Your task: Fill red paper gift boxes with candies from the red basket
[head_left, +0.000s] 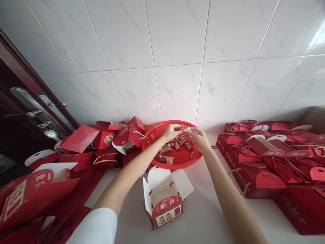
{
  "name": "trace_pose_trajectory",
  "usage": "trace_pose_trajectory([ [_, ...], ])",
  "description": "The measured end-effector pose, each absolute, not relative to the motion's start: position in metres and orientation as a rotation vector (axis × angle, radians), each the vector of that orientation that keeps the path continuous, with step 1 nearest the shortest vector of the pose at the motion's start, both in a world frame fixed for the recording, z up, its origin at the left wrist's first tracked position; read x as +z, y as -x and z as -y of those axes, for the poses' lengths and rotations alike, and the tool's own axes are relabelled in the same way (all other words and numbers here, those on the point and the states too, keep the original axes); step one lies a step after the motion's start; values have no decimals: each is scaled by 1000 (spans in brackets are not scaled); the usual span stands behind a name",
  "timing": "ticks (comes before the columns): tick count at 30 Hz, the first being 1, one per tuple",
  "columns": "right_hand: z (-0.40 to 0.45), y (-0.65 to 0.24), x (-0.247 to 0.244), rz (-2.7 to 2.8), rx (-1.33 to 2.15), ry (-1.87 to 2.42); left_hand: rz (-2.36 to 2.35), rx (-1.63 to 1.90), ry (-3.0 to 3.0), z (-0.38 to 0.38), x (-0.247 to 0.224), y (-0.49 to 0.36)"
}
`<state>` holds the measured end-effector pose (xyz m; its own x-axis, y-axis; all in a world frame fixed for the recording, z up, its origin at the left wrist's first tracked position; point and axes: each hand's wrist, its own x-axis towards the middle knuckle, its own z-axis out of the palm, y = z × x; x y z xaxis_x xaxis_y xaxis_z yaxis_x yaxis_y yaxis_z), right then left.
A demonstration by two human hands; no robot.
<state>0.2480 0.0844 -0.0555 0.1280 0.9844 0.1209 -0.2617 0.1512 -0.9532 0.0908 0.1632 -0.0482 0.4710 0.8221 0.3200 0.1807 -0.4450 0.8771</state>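
Both hands are over a red plastic basket that holds several wrapped candies. The fingers of my left hand are closed around a small candy with a yellow and red wrapper. My right hand, close beside it, pinches a small white-wrapped candy at its fingertips. The fingertips of the two hands nearly meet. Between my forearms, nearer to me, stands an open red gift box with white inner walls and its flaps spread. No contents show inside it.
Red folded gift boxes lie in a jumbled pile at the left. Closed red boxes with rope handles stand in rows at the right. Behind the white table rises a tiled wall. A dark door with a metal handle is at far left.
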Motion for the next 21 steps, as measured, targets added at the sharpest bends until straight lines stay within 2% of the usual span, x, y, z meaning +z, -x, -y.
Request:
trace_pose_trajectory([
  [6, -83, -246, -52, 1014, 1246, 896, -626, 856, -1672, -160, -45, -87],
  [10, -84, -247, -54, 987, 1191, 929, -769, 792, -1723, -166, -45, -84],
  [12, -85, -247, -55, 954, 1155, 939, -985, 633, -1949, -170, -47, -81],
  [16, -86, -247, -55, 932, 1140, 937, -1257, 62, -2380, -173, -57, -73],
  [21, -86, -247, -54, 877, 1106, 949, -1255, -158, -2490, -165, -70, -79],
])
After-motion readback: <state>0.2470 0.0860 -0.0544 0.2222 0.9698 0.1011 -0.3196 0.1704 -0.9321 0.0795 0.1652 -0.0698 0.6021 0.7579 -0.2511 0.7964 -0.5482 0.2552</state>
